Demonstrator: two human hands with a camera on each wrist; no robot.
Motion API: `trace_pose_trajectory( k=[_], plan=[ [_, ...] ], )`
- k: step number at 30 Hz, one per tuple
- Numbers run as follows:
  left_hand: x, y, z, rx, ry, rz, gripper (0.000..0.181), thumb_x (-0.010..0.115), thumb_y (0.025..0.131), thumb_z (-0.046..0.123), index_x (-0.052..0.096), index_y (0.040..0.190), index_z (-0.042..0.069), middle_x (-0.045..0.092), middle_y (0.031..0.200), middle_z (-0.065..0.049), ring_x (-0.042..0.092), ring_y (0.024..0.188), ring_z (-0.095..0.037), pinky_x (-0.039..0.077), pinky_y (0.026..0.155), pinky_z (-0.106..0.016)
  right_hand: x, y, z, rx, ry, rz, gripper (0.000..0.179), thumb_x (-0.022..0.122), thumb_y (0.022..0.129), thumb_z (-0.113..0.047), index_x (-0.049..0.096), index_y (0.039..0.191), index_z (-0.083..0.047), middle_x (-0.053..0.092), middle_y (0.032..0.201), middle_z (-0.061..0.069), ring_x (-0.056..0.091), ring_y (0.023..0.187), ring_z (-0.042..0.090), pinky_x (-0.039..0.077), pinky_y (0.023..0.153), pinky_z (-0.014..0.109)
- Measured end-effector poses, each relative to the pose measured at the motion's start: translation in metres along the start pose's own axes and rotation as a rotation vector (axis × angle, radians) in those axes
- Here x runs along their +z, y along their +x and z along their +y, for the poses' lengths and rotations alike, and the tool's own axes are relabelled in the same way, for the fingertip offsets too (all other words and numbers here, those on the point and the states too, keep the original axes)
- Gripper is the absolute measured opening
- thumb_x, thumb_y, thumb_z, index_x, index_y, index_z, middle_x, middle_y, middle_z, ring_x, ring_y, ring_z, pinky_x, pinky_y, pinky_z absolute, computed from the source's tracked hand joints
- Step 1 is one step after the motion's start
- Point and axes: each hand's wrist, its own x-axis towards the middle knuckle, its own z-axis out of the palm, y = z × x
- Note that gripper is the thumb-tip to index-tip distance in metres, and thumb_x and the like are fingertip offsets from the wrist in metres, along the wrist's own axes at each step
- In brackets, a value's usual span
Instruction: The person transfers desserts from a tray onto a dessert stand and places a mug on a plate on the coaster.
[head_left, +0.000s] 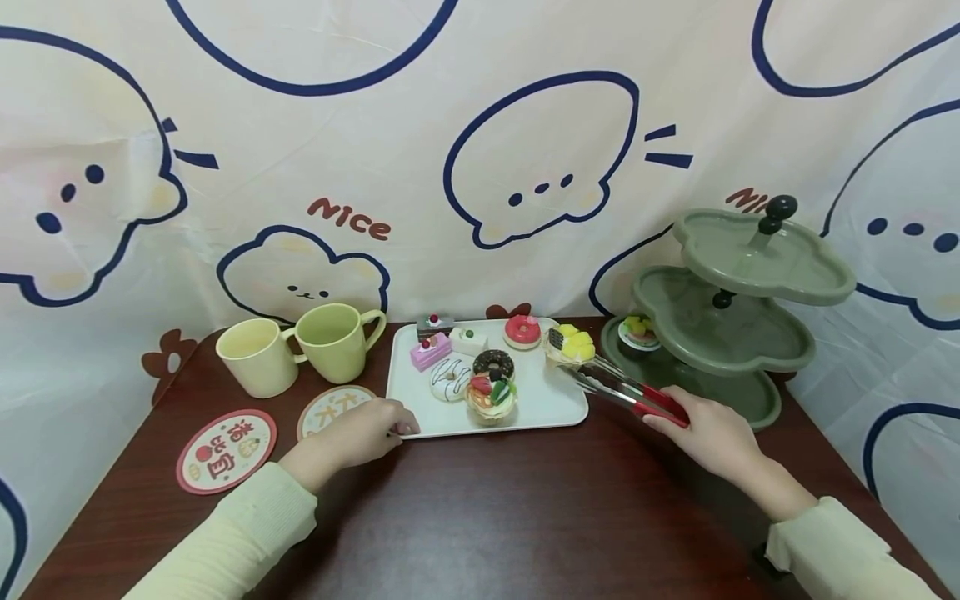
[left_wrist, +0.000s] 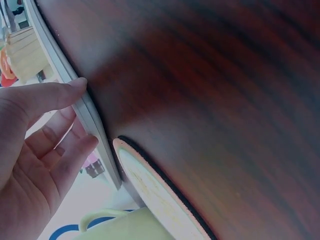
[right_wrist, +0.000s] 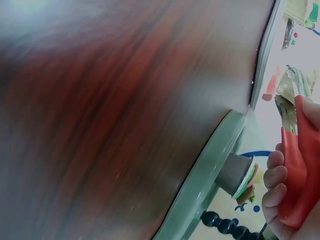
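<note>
My right hand (head_left: 716,433) grips the red handles of metal tongs (head_left: 622,385). Between the tong tips is a tart with yellow fruit pieces (head_left: 572,343), at the right end of a white tray (head_left: 551,408). My left hand (head_left: 367,433) holds the tray's front left corner; in the left wrist view its thumb and fingertips are on the rim. On the tray lie a pink donut (head_left: 522,332), a chocolate donut (head_left: 493,365), a white striped donut (head_left: 450,379), a fruit tart (head_left: 491,397) and small cake slices (head_left: 431,351).
A green three-tier stand (head_left: 723,325) rises at the right, a small fruit cup (head_left: 639,332) on its bottom tier. At the left are two mugs, one pale yellow (head_left: 260,358) and one green (head_left: 333,343), with a red-rimmed coaster (head_left: 227,451) and a tan coaster (head_left: 330,406) before them.
</note>
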Motion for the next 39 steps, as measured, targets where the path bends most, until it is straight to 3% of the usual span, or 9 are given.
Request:
trace_pose_trajectory(
  k=[8, 25, 33, 39],
  plan=[
    [-0.001, 0.000, 0.002, -0.016, -0.008, -0.010, 0.024, 0.069, 0.083, -0.011, 0.076, 0.095, 0.008, 0.067, 0.088, 0.001, 0.064, 0.085, -0.014, 0.055, 0.077, -0.034, -0.007, -0.019, 0.009, 0.041, -0.009, 0.002, 0.058, 0.065, 0.096, -0.055, 0.062, 0.130, -0.008, 0.046, 0.062, -0.005, 0.044, 0.058, 0.015, 0.034, 0.049, 0.033],
    [0.000, -0.001, 0.001, -0.016, -0.031, -0.013, 0.025, 0.070, 0.084, -0.011, 0.076, 0.095, 0.010, 0.067, 0.089, 0.002, 0.063, 0.084, -0.013, 0.055, 0.077, -0.035, -0.017, -0.043, 0.032, 0.125, -0.019, -0.022, 0.060, 0.065, 0.095, -0.057, 0.060, 0.129, -0.008, 0.064, 0.080, 0.004, 0.053, 0.065, 0.019, 0.038, 0.051, 0.035],
    [0.001, 0.000, -0.001, -0.018, -0.027, -0.009, 0.025, 0.071, 0.083, -0.011, 0.077, 0.095, 0.010, 0.067, 0.088, 0.003, 0.063, 0.084, -0.012, 0.055, 0.076, -0.033, -0.021, -0.052, 0.044, 0.158, -0.024, -0.026, 0.061, 0.064, 0.096, -0.056, 0.060, 0.130, -0.005, 0.068, 0.089, 0.013, 0.056, 0.067, 0.022, 0.038, 0.051, 0.037],
    [0.002, 0.000, -0.002, -0.012, -0.026, -0.012, 0.024, 0.071, 0.083, -0.011, 0.076, 0.095, 0.010, 0.067, 0.089, 0.003, 0.064, 0.085, -0.012, 0.055, 0.076, -0.033, -0.024, -0.059, 0.051, 0.202, -0.022, -0.046, 0.063, 0.063, 0.097, -0.056, 0.057, 0.134, -0.004, 0.067, 0.087, 0.012, 0.054, 0.066, 0.021, 0.037, 0.052, 0.036]
  ],
)
